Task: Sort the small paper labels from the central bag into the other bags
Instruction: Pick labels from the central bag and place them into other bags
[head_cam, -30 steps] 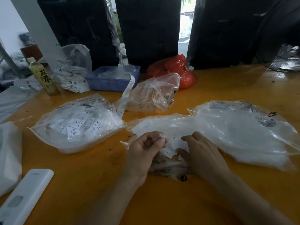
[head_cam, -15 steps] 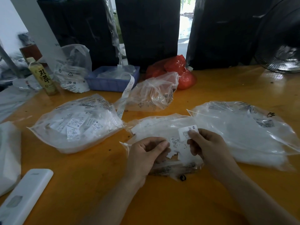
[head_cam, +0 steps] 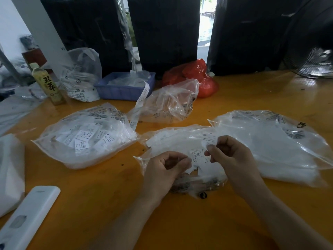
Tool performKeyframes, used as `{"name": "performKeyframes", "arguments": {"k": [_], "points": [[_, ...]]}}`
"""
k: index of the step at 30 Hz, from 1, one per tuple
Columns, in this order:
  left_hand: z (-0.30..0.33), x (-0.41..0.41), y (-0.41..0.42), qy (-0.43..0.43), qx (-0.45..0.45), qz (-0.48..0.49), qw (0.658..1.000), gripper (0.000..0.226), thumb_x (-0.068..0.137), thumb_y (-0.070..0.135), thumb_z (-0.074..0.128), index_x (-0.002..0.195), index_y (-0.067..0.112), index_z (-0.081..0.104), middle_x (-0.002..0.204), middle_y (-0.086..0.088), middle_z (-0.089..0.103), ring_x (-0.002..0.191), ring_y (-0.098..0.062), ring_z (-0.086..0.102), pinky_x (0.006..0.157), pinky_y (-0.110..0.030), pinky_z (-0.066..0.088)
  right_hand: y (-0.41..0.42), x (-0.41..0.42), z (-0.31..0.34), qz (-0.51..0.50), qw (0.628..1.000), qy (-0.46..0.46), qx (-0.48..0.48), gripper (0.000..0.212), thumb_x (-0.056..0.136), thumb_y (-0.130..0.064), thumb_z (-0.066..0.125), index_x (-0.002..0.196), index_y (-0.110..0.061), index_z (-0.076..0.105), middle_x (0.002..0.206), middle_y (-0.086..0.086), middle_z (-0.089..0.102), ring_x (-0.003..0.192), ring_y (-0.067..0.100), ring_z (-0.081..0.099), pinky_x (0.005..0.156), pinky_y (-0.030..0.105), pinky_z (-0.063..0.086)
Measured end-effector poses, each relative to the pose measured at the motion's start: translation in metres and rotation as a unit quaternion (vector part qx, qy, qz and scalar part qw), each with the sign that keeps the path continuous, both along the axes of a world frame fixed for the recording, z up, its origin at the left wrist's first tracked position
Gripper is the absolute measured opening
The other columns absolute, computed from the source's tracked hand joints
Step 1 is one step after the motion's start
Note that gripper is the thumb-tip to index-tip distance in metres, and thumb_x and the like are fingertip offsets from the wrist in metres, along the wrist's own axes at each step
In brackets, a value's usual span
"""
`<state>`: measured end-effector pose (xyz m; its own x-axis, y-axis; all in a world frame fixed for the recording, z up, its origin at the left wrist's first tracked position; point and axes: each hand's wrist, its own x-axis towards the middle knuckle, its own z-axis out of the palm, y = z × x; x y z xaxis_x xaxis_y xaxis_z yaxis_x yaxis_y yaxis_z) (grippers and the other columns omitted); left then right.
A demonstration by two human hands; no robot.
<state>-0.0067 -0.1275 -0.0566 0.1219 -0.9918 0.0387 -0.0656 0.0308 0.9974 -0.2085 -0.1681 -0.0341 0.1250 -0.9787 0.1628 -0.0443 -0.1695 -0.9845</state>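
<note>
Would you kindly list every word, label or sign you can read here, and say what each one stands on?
"双萃": dark characters on the label of the bottle.
Recycling triangle sign: on the white plastic bag beside the bottle.
Print on the paper labels in the left bag: too small to read.
Print on the label pinched in the right hand: blurred.
Black print on the right bag: unreadable.

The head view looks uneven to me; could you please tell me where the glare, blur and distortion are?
Head view: daylight through the gap between the dark panels is blown out; glare streaks the right bag and the far table; the fan at the right edge is smeared; the label pinched by the right hand is slightly blurred; wide-angle bending curves the edges.
</note>
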Motion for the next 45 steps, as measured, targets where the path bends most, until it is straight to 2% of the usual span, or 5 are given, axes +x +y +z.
{"name": "performKeyframes", "arguments": {"k": [7, 14, 19, 35, 45], "points": [[-0.002, -0.001, -0.001, -0.071, -0.019, -0.010, 0.997, 0.012, 0.088, 0.028, 0.084, 0.099, 0.023, 0.082, 0.097, 0.010, 0.082, 0.092, -0.008, 0.078, 0.082, -0.023, 0.060, 0.008, 0.007, 0.004, 0.009, 0.989, 0.085, -0.123, 0.015, 0.092, -0.041, 0.061, 0.095, -0.028, 0.068, 0.084, -0.008, 0.069, 0.076, 0.015, 0.067, 0.065, 0.028, 0.056], [-0.005, -0.002, -0.001, -0.095, -0.019, -0.007, 0.995, 0.007, 0.089, 0.027, 0.084, 0.096, 0.025, 0.082, 0.095, 0.013, 0.081, 0.090, -0.004, 0.077, 0.081, -0.021, 0.060, 0.008, 0.007, 0.002, -0.027, 0.942, 0.212, -0.260, 0.014, 0.095, -0.008, 0.067, 0.105, -0.016, 0.068, 0.091, -0.026, 0.064, 0.087, 0.001, 0.068, 0.073, 0.007, 0.051], [-0.008, -0.002, -0.002, -0.129, -0.016, 0.005, 0.991, 0.016, 0.089, 0.033, 0.084, 0.099, 0.020, 0.082, 0.096, 0.013, 0.081, 0.090, 0.000, 0.075, 0.078, -0.015, 0.057, 0.009, 0.009, 0.004, -0.025, 0.922, 0.244, -0.299, 0.015, 0.091, -0.001, 0.071, 0.105, -0.007, 0.073, 0.092, -0.009, 0.068, 0.087, 0.006, 0.064, 0.076, 0.003, 0.048], [-0.009, 0.000, -0.003, -0.151, -0.041, -0.020, 0.987, 0.007, 0.091, 0.030, 0.083, 0.095, 0.035, 0.083, 0.093, 0.020, 0.080, 0.088, 0.002, 0.075, 0.078, -0.012, 0.055, 0.001, 0.001, 0.004, 0.000, 0.876, 0.303, -0.374, 0.018, 0.093, -0.005, 0.065, 0.106, -0.009, 0.077, 0.098, 0.001, 0.070, 0.090, 0.016, 0.066, 0.076, 0.023, 0.055], [-0.005, 0.000, -0.001, -0.184, -0.066, -0.025, 0.980, 0.007, 0.093, 0.039, 0.079, 0.092, 0.045, 0.078, 0.089, 0.023, 0.079, 0.078, 0.001, 0.075, 0.067, -0.019, 0.058, 0.002, 0.003, 0.001, 0.007, 0.900, 0.301, -0.315, 0.015, 0.089, -0.004, 0.075, 0.099, -0.014, 0.072, 0.093, -0.014, 0.064, 0.086, 0.000, 0.059, 0.078, 0.008, 0.049]]}}
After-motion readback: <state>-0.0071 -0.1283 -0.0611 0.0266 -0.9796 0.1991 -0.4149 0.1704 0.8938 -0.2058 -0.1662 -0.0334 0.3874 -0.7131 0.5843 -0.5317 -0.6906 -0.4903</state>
